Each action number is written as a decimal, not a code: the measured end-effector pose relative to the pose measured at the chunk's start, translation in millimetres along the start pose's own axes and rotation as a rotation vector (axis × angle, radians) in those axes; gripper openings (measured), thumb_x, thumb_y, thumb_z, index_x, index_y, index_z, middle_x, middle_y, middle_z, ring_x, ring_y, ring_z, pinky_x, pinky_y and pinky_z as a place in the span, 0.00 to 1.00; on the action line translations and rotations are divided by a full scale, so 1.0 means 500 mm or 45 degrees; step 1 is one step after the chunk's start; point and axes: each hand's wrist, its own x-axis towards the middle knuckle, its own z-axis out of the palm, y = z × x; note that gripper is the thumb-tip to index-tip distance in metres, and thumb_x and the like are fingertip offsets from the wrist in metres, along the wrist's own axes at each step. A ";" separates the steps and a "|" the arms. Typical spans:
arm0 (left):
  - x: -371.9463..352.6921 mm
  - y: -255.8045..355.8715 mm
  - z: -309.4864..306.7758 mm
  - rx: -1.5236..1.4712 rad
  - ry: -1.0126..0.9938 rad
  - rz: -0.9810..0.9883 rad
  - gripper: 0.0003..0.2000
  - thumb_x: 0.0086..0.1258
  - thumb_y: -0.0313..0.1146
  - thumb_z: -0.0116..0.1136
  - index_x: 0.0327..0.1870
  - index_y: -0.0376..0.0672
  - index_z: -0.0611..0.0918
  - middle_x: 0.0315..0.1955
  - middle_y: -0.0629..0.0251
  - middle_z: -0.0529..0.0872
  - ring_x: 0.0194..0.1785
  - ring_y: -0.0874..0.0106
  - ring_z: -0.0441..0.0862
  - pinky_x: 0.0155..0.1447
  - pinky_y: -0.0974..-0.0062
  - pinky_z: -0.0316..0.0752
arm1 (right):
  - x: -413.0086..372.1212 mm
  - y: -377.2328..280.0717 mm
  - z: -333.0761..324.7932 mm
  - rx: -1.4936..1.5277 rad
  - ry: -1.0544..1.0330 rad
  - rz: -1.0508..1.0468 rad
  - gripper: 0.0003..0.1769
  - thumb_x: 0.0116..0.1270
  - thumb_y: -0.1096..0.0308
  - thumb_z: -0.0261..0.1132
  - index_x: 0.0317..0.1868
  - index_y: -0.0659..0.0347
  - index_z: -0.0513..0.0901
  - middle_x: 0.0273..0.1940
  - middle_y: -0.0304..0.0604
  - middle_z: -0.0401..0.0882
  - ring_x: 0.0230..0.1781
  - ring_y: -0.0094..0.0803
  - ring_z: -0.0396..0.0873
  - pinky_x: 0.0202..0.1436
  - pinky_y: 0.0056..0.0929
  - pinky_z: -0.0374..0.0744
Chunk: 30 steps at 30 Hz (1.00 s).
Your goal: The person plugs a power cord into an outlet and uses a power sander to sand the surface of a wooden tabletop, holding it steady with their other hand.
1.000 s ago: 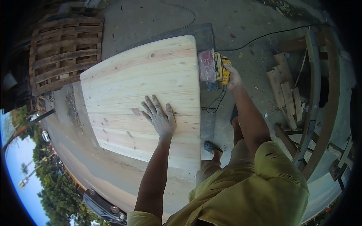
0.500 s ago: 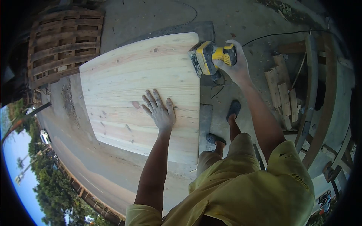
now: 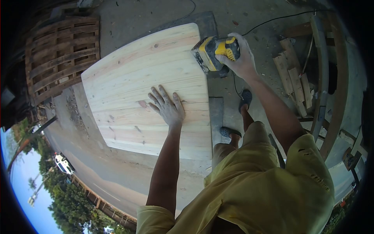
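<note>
A broad, pale wooden panel with knots and long grain lines lies flat in front of me. My left hand rests palm down on it, dusty fingers spread. My right hand is wrapped round the grip of a yellow and black power sander. The sander is tipped on its side, its pad pressed against the panel's right edge near the far corner. Dust coats the sander and both hands.
A slatted wooden pallet lies at the upper left. Timber offcuts and a wooden frame are on the right. A black cable crosses the floor. Beyond the panel's left side runs a road with a white car.
The view has shifted a little. The sander stays against the same edge, near the far corner, and my left hand keeps its place on the panel. The white car has come closer.
</note>
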 end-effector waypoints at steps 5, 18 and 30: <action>0.001 -0.001 0.004 0.001 0.008 -0.005 0.35 0.84 0.56 0.31 0.85 0.46 0.51 0.85 0.52 0.41 0.87 0.49 0.35 0.84 0.44 0.27 | 0.185 -0.015 0.004 0.033 0.131 -0.141 0.34 0.52 0.65 0.81 0.59 0.51 0.74 0.49 0.49 0.80 0.46 0.43 0.83 0.56 0.44 0.81; 0.000 0.003 0.000 -0.020 0.014 -0.006 0.35 0.84 0.56 0.27 0.85 0.45 0.50 0.85 0.52 0.41 0.87 0.49 0.33 0.84 0.44 0.23 | -0.396 -0.118 -0.080 -0.250 -0.458 -0.312 0.42 0.51 0.66 0.80 0.69 0.48 0.75 0.57 0.48 0.70 0.55 0.47 0.78 0.46 0.41 0.88; 0.001 0.002 0.003 0.071 -0.019 -0.065 0.34 0.84 0.55 0.32 0.85 0.49 0.50 0.86 0.56 0.41 0.87 0.51 0.34 0.83 0.40 0.25 | 0.182 -0.167 0.012 -0.665 -0.113 -0.144 0.38 0.59 0.63 0.77 0.69 0.43 0.70 0.55 0.51 0.75 0.53 0.50 0.82 0.56 0.48 0.84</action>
